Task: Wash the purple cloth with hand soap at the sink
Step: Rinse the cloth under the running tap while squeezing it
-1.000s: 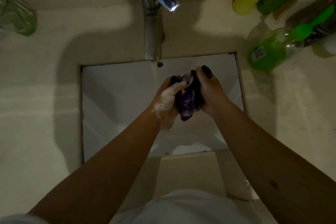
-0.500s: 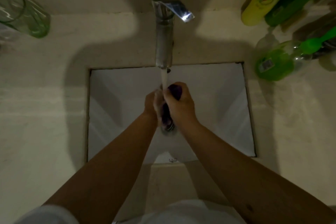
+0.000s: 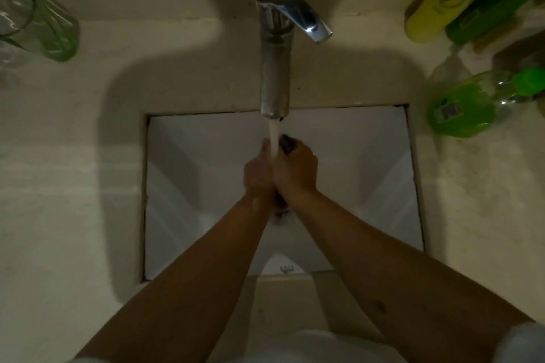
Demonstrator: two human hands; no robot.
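Head view looks straight down on a pale stone table around a white square sink (image 3: 182, 186), and the light is dim. At far left a clear green-tinted drinking glass (image 3: 38, 23) lies tipped on its side on the table; nothing shows inside it. Moving right, a chrome single-lever tap (image 3: 275, 47) stands at the far middle, and a running stream of water (image 3: 274, 141) falls from its spout into the sink.

Directly under that stream the two hands meet. The left hand (image 3: 256, 177) and the right hand (image 3: 298, 171) are pressed together, both closed around the purple cloth (image 3: 286, 143), which is bunched between the palms. Only a dark tip of it shows at the far end of the hands, with what seems a little more at the near end by the wrists; its long axis appears to run far-to-near along the seam between the palms. The water strikes just left of the far tip, so neither hand is clearly nearer to it. The step looks like rinsing or squeezing.

At the right, on the table, stands a yellow plastic bottle (image 3: 430, 12) beside a darker green one (image 3: 483, 9), and nearer, a clear bottle holding bright green liquid (image 3: 463, 112), about half full.
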